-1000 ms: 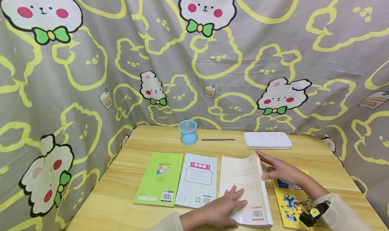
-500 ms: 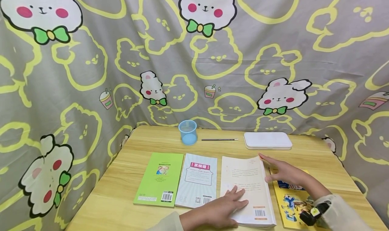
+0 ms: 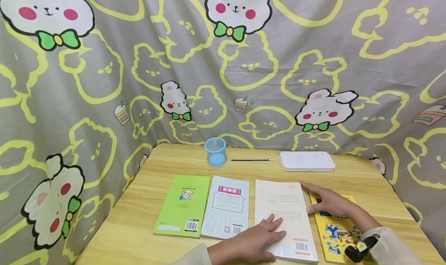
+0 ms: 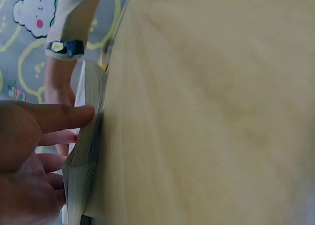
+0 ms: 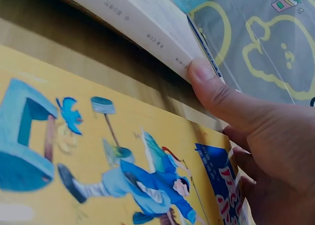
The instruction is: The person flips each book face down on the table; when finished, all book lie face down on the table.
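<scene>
A cream-white book lies flat, back cover up, in the head view. My left hand rests on its lower left part with fingers spread; in the left wrist view its thumb touches the page edges. At the book's upper right corner, my right hand touches with extended fingers, its thumb near the spine. The right wrist view shows that thumb against the end of the white spine. Beneath the right hand and wrist lies a yellow illustrated book, partly covered.
Left of the cream book lie a pale blue book and a green book. Behind them stand a blue cup, a thin dark pencil and a white case. A patterned curtain surrounds the wooden table.
The cream book's raised right side has come down flat, its spine edge shifting right. My right hand has moved slightly right and down with it; the left hand has hardly moved.
</scene>
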`<action>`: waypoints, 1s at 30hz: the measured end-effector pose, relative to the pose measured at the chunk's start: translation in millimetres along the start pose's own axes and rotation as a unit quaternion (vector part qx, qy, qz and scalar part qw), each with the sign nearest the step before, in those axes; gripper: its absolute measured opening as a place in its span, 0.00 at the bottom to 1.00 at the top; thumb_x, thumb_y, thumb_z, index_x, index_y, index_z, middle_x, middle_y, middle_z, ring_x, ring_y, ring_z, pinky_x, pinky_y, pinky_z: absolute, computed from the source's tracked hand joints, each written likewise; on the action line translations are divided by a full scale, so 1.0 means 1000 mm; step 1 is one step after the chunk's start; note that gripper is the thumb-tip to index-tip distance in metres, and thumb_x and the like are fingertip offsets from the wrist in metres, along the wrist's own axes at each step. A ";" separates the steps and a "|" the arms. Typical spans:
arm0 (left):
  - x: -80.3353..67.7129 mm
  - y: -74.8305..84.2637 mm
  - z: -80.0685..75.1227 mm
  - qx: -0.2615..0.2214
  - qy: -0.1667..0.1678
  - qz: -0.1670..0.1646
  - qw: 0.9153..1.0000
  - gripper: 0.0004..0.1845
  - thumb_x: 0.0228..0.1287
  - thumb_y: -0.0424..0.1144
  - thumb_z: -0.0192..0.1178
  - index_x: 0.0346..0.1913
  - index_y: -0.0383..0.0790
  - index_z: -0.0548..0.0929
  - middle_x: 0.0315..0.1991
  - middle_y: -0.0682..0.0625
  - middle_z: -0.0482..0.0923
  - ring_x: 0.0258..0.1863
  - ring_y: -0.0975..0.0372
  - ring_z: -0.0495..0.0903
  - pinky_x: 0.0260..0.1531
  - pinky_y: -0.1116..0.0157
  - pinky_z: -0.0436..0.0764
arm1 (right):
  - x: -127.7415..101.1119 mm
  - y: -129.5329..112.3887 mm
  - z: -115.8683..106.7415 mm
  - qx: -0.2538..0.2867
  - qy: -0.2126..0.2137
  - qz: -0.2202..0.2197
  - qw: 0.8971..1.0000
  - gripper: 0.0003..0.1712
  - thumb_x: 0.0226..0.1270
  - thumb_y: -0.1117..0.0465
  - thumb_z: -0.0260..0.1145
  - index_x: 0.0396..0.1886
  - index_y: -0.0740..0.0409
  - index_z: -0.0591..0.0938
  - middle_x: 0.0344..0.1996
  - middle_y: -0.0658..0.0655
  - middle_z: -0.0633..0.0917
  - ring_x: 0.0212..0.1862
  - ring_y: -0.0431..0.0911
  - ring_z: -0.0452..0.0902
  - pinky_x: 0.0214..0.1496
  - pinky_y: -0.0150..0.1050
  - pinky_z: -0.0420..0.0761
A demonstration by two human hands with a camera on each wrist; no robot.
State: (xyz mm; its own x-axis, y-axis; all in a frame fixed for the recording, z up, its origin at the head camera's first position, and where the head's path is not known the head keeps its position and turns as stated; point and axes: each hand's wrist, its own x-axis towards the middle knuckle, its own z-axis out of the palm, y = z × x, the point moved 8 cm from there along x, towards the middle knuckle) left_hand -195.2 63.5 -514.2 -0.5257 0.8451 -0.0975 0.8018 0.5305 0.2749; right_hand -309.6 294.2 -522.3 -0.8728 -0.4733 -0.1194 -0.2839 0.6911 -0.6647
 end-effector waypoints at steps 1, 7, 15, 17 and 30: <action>0.000 0.000 0.000 0.002 0.001 -0.001 1.000 0.41 0.66 0.52 0.70 0.79 0.51 0.67 0.83 0.49 0.51 0.82 0.53 0.50 0.77 0.62 0.60 | 0.000 0.000 0.000 -0.001 0.003 0.002 1.000 0.59 0.60 0.41 0.75 0.82 0.62 0.58 0.77 0.77 0.58 0.75 0.77 0.54 0.67 0.71 0.67; -0.004 -0.002 -0.002 -0.003 0.005 -0.007 1.000 0.41 0.64 0.52 0.71 0.78 0.51 0.68 0.83 0.49 0.52 0.82 0.53 0.50 0.77 0.62 0.61 | 0.002 -0.007 0.003 -0.014 0.000 -0.009 1.000 0.59 0.60 0.41 0.76 0.80 0.67 0.60 0.76 0.78 0.59 0.74 0.79 0.52 0.66 0.77 0.63; -0.009 -0.005 -0.002 -0.015 0.003 -0.012 1.000 0.41 0.64 0.51 0.72 0.78 0.51 0.69 0.83 0.49 0.53 0.82 0.53 0.51 0.76 0.61 0.62 | 0.006 -0.013 0.009 -0.021 -0.011 0.010 1.000 0.59 0.58 0.42 0.78 0.80 0.65 0.61 0.76 0.79 0.56 0.73 0.80 0.52 0.63 0.77 0.66; -0.009 -0.006 -0.002 -0.017 0.003 -0.012 1.000 0.40 0.64 0.52 0.71 0.78 0.50 0.69 0.82 0.49 0.53 0.82 0.52 0.51 0.76 0.61 0.62 | 0.007 -0.013 0.010 -0.023 -0.010 0.010 1.000 0.59 0.58 0.41 0.78 0.80 0.65 0.61 0.76 0.79 0.56 0.73 0.80 0.53 0.63 0.77 0.67; -0.009 -0.009 0.001 -0.018 -0.012 -0.021 1.000 0.41 0.63 0.52 0.71 0.78 0.51 0.69 0.83 0.49 0.53 0.82 0.53 0.51 0.77 0.61 0.62 | 0.008 -0.015 0.010 -0.052 0.012 -0.007 0.999 0.59 0.58 0.38 0.77 0.80 0.63 0.62 0.75 0.79 0.58 0.71 0.81 0.56 0.59 0.77 0.69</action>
State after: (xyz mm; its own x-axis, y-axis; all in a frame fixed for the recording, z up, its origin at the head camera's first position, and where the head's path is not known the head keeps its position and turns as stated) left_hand -197.4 51.8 -516.2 -0.5517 0.8234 -0.1331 0.7679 0.5637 0.3044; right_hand -308.6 274.8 -521.0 -0.8768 -0.4719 -0.0924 -0.3354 0.7379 -0.5857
